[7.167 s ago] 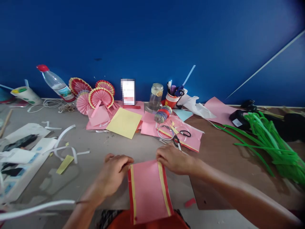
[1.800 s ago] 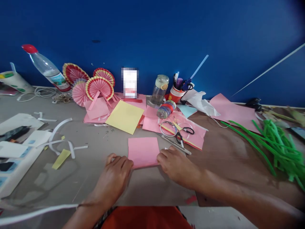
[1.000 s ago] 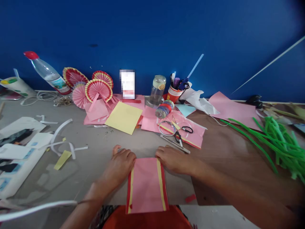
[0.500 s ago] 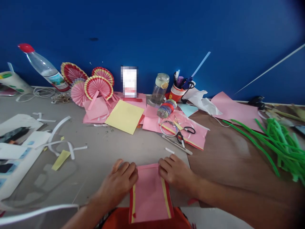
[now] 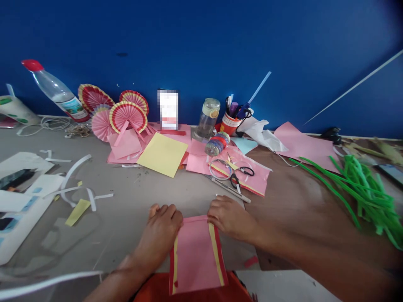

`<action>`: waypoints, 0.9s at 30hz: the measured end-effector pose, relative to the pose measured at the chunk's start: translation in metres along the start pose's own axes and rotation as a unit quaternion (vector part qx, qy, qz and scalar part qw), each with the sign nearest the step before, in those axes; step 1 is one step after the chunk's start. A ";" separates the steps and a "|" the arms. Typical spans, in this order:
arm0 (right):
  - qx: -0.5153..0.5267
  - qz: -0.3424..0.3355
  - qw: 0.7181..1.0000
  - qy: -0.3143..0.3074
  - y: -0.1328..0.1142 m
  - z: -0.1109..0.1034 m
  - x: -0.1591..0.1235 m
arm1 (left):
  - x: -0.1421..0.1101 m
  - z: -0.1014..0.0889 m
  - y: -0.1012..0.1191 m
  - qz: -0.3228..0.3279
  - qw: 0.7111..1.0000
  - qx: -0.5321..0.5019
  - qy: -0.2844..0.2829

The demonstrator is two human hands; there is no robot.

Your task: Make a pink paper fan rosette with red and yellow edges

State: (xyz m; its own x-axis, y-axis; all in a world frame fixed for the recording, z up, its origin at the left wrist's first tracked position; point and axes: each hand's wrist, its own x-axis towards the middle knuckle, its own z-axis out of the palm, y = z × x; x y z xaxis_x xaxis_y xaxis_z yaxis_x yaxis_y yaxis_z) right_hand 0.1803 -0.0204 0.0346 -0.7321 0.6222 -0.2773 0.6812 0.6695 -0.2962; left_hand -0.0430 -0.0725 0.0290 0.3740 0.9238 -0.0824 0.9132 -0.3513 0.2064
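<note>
1 red-cap btl (image 5: 59, 93) at L; clear jar (image 5: 207, 121) btwn phone (image 5: 169, 108) & pen cup (image 5: 229, 124).

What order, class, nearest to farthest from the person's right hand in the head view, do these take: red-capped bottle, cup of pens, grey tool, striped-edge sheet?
From the right hand:
1. Striped-edge sheet: held at its far right corner.
2. Grey tool: just beyond.
3. Cup of pens: farther ahead, at the back.
4. Red-capped bottle: far left, at the back.

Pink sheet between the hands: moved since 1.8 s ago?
Yes, toward the camera: the pink sheet now extends past the table's near edge; then it lay wholly behind it.
</note>
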 end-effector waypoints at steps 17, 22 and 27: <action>-0.095 0.038 0.994 -0.030 -0.023 -0.004 0.006 | 0.000 -0.010 0.008 -0.035 0.996 0.016 -0.075; -0.079 0.031 0.995 -0.042 -0.027 -0.005 0.003 | -0.005 -0.004 0.009 -0.027 0.998 0.030 -0.045; 0.001 0.062 0.997 -0.044 -0.024 -0.010 0.005 | -0.005 -0.003 0.006 -0.007 0.999 0.022 0.049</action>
State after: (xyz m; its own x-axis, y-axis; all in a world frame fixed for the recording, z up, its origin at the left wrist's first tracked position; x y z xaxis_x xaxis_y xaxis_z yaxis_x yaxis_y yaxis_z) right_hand 0.1603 -0.0292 0.0497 -0.6401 0.6617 -0.3904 0.7660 0.5890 -0.2577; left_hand -0.0399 -0.0793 0.0341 0.3458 0.9383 0.0107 0.9253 -0.3428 0.1624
